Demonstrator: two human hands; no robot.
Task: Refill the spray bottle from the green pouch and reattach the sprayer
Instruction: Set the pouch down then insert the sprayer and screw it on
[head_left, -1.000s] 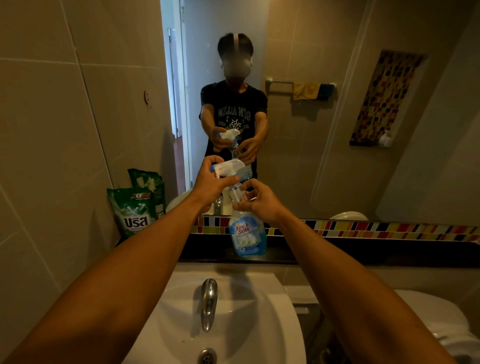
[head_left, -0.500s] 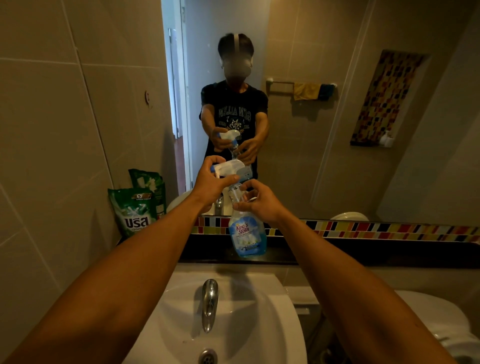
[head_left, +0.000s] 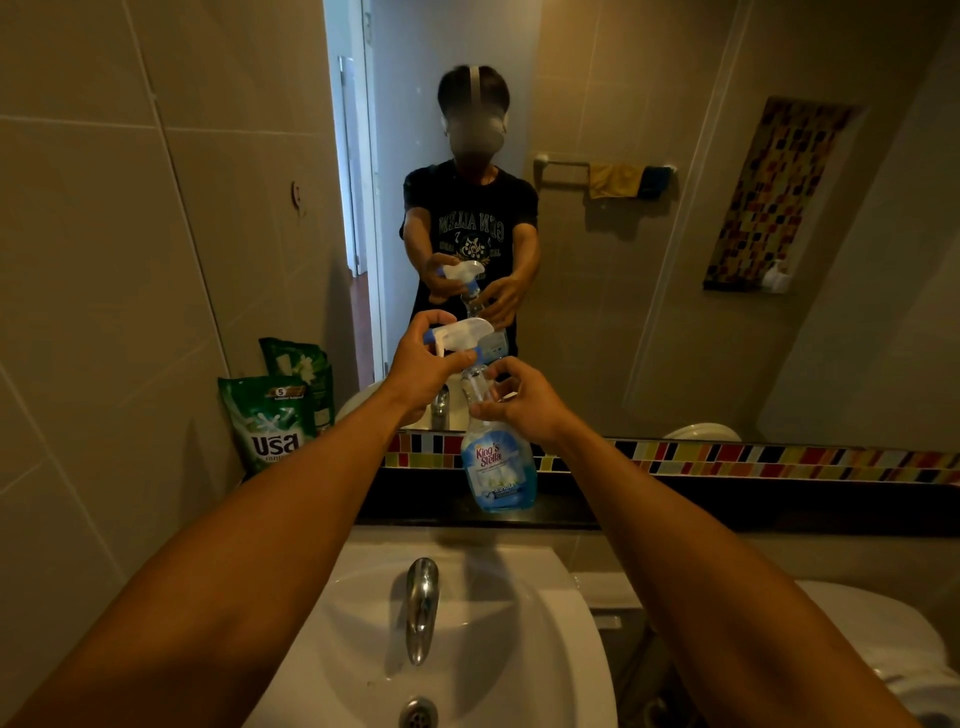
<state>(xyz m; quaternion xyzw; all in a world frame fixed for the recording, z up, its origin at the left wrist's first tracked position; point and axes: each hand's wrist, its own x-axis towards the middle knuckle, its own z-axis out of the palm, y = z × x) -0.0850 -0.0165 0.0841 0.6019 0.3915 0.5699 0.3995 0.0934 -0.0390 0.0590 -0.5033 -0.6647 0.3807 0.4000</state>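
While the right hand grips the neck of the King's Stella spray bottle above the washbasin, the left hand pinches its white trigger sprayer.

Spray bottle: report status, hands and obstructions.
Left hand grips sprayer; right hand holds spray bottle neck. Bottle upright above ledge. Green pouch stands left, apart. Nothing in the way.

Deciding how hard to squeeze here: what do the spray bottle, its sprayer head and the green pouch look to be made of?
Spray bottle: looks like clear glossy plastic; blue liquid shows through and its neck glints.
Sprayer head: seemingly opaque white moulded plastic with blue parts, smooth.
Green pouch: apparently flexible printed plastic film, glossy, with creases and a crimped top.
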